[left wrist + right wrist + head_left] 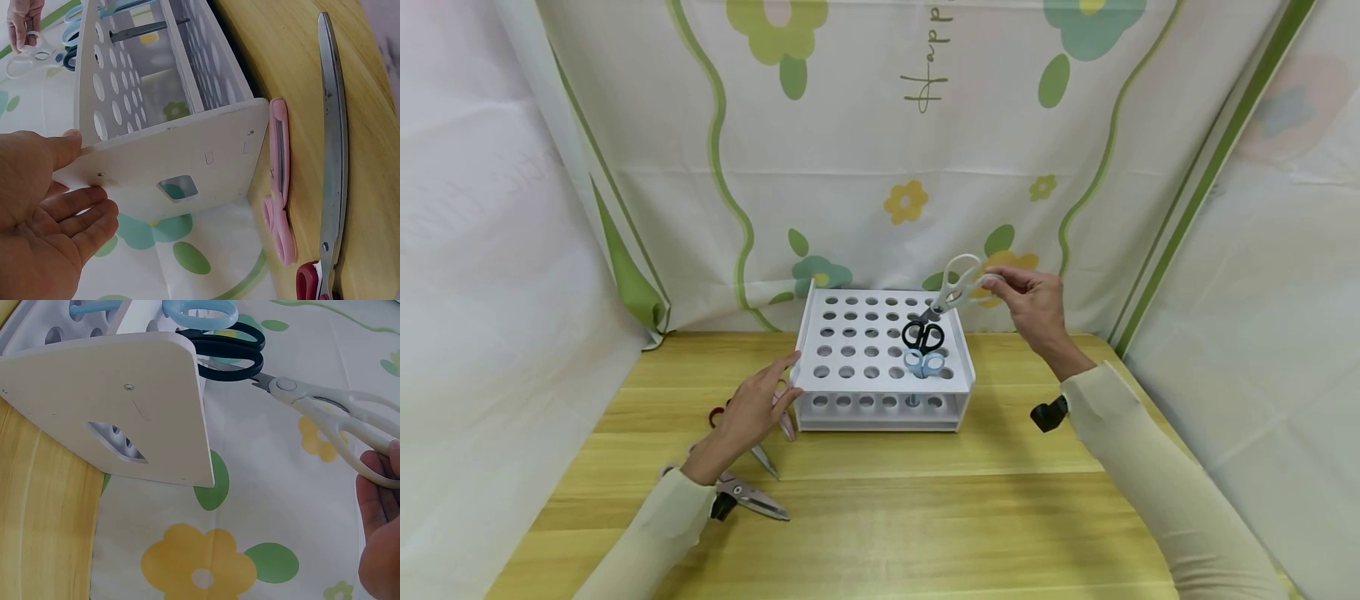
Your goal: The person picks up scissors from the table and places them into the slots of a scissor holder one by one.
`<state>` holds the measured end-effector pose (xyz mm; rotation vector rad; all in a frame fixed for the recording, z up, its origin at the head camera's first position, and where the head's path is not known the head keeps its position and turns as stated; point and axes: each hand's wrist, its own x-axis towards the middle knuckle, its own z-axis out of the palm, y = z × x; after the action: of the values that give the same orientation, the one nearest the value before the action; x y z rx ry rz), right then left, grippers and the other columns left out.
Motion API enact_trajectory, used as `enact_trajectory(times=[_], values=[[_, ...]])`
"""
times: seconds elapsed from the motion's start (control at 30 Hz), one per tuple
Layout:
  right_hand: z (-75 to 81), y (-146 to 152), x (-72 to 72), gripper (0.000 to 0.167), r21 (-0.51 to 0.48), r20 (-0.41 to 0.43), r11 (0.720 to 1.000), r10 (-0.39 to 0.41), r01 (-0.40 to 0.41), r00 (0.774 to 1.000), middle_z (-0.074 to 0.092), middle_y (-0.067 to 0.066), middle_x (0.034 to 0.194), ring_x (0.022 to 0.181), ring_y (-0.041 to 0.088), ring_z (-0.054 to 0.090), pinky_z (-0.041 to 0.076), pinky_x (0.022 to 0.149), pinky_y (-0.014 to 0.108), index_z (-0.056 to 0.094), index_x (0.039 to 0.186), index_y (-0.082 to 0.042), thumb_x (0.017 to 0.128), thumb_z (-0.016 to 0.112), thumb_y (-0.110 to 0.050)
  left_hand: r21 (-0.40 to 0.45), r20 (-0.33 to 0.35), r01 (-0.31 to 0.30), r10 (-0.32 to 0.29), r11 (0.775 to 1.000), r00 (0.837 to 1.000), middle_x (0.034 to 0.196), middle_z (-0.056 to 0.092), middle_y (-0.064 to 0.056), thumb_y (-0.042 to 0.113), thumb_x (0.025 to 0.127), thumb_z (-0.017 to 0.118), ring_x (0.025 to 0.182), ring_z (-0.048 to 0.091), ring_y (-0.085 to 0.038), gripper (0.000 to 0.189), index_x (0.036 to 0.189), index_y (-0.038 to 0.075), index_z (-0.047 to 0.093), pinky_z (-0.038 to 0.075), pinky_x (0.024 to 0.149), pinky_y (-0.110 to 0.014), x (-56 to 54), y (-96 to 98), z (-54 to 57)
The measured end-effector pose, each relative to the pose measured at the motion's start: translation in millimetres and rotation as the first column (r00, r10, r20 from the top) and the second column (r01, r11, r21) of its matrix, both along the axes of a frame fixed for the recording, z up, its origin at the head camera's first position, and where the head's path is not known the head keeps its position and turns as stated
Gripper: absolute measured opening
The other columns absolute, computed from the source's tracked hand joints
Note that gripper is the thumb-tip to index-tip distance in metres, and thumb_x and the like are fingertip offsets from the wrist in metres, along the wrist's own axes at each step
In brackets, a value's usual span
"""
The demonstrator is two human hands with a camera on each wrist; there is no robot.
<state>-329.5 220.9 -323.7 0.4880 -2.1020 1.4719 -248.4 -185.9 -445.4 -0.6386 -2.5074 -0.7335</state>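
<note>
White-handled scissors (pixel 958 292) are held by one handle loop in my right hand (pixel 1033 307), up at the rack's far right. They tilt, with their blades down-left and partly hidden behind black scissors (pixel 922 336). Those black scissors and light-blue scissors (pixel 923 363) sit upright in holes of the white rack (pixel 859 362), handles above its top board. At the rack's left side, my left hand (pixel 752 412) has its thumb at the panel edge and relaxed fingers against the outer face of the side panel (pixel 206 150).
Left of the rack, pink scissors (pixel 284 237) and long-bladed scissors with red handles (pixel 334 125) lie on the wooden table (pixel 917 517). Large scissors (pixel 751 497) lie nearer, partly under the left forearm. A flowered cloth (pixel 850 133) hangs behind the rack.
</note>
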Motion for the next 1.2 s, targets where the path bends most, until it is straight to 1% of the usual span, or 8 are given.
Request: enact_trajectory(times=[0.17, 0.37, 0.47, 0.63, 0.8, 0.93, 1.03, 1.2], values=[[-2.5, 0.1, -0.8, 0.026, 0.002, 0.030, 1.000, 0.002, -0.002, 1.000, 0.076, -0.003, 0.094, 0.079, 0.001, 0.069, 0.056, 0.071, 0.018, 0.075, 0.106, 0.002, 0.087, 0.075, -0.016, -0.001, 0.003, -0.002, 0.002, 1.000, 1.000, 0.133, 0.061, -0.021, 0.016, 0.090, 0.072, 0.073, 0.055, -0.021, 0.060, 0.144, 0.005, 0.046, 0.049, 0.072, -0.039, 0.0, -0.3, -0.3], [-5.6, -0.5, -4.1, 0.027, 0.011, 0.045, 1.000, 0.001, -0.001, 0.999, 0.076, -0.002, 0.094, 0.079, 0.000, 0.069, 0.055, 0.071, 0.015, 0.074, 0.106, 0.003, 0.087, 0.075, -0.016, 0.001, -0.029, 0.003, -0.003, 1.000, 1.000, 0.132, 0.062, -0.021, 0.014, 0.090, 0.072, 0.077, 0.059, -0.022, 0.060, 0.143, 0.003, 0.047, 0.051, 0.073, -0.041, -0.8, 0.0, -1.8], [-6.8, -1.4, -6.3, 0.026, 0.021, 0.049, 1.000, 0.004, -0.005, 0.999, 0.076, -0.001, 0.093, 0.078, 0.000, 0.069, 0.054, 0.069, 0.015, 0.074, 0.106, 0.003, 0.087, 0.075, -0.016, -0.004, -0.037, 0.003, -0.004, 1.000, 0.999, 0.130, 0.063, -0.021, 0.014, 0.090, 0.072, 0.073, 0.056, -0.018, 0.060, 0.143, 0.003, 0.047, 0.050, 0.072, -0.040, -1.2, 0.0, -2.1], [-8.4, -3.5, -9.0, 0.024, 0.044, 0.055, 0.999, 0.005, -0.007, 0.998, 0.077, 0.004, 0.093, 0.077, 0.001, 0.069, 0.053, 0.067, 0.014, 0.074, 0.105, 0.003, 0.087, 0.075, -0.014, -0.008, -0.031, 0.009, -0.009, 1.000, 0.999, 0.125, 0.065, -0.020, 0.014, 0.090, 0.072, 0.066, 0.049, -0.014, 0.061, 0.143, 0.002, 0.047, 0.049, 0.070, -0.037, -1.5, 0.1, -2.2], [-9.9, -6.6, -11.2, 0.024, 0.050, 0.049, 0.999, 0.010, -0.012, 0.999, 0.076, 0.012, 0.096, 0.076, -0.002, 0.068, 0.053, 0.067, 0.014, 0.075, 0.105, 0.003, 0.087, 0.075, -0.013, -0.011, -0.026, 0.009, -0.010, 1.000, 1.000, 0.126, 0.065, -0.021, 0.014, 0.090, 0.072, 0.066, 0.051, -0.016, 0.061, 0.143, 0.003, 0.046, 0.049, 0.070, -0.037, -0.7, -0.2, -1.5], [-11.5, -9.2, -12.4, 0.024, 0.062, 0.046, 0.998, 0.004, -0.007, 0.999, 0.076, 0.011, 0.096, 0.076, -0.003, 0.067, 0.055, 0.067, 0.017, 0.075, 0.104, 0.002, 0.086, 0.076, -0.014, -0.006, -0.012, 0.013, -0.013, 1.000, 1.000, 0.127, 0.064, -0.022, 0.015, 0.091, 0.071, 0.064, 0.049, -0.016, 0.060, 0.144, 0.003, 0.046, 0.049, 0.070, -0.037, -0.6, -0.6, -1.4], [-12.6, -11.1, -12.7, 0.024, 0.076, 0.056, 0.997, -0.003, -0.001, 0.998, 0.076, 0.011, 0.097, 0.077, 0.000, 0.067, 0.056, 0.069, 0.020, 0.075, 0.104, 0.002, 0.086, 0.076, -0.014, -0.004, -0.007, 0.013, -0.013, 1.000, 1.000, 0.127, 0.064, -0.021, 0.016, 0.091, 0.071, 0.064, 0.049, -0.017, 0.060, 0.144, 0.004, 0.046, 0.049, 0.070, -0.037, -0.9, -0.9, -1.6], [-13.3, -15.1, -14.6, 0.024, 0.099, 0.056, 0.995, 0.010, -0.015, 0.998, 0.074, 0.022, 0.102, 0.079, 0.002, 0.066, 0.054, 0.069, 0.016, 0.075, 0.105, 0.002, 0.087, 0.074, -0.014, -0.007, -0.014, 0.009, -0.010, 1.000, 1.000, 0.130, 0.063, -0.020, 0.016, 0.092, 0.070, 0.069, 0.054, -0.019, 0.060, 0.144, 0.004, 0.046, 0.050, 0.072, -0.038, -1.5, -1.3, -2.0]])
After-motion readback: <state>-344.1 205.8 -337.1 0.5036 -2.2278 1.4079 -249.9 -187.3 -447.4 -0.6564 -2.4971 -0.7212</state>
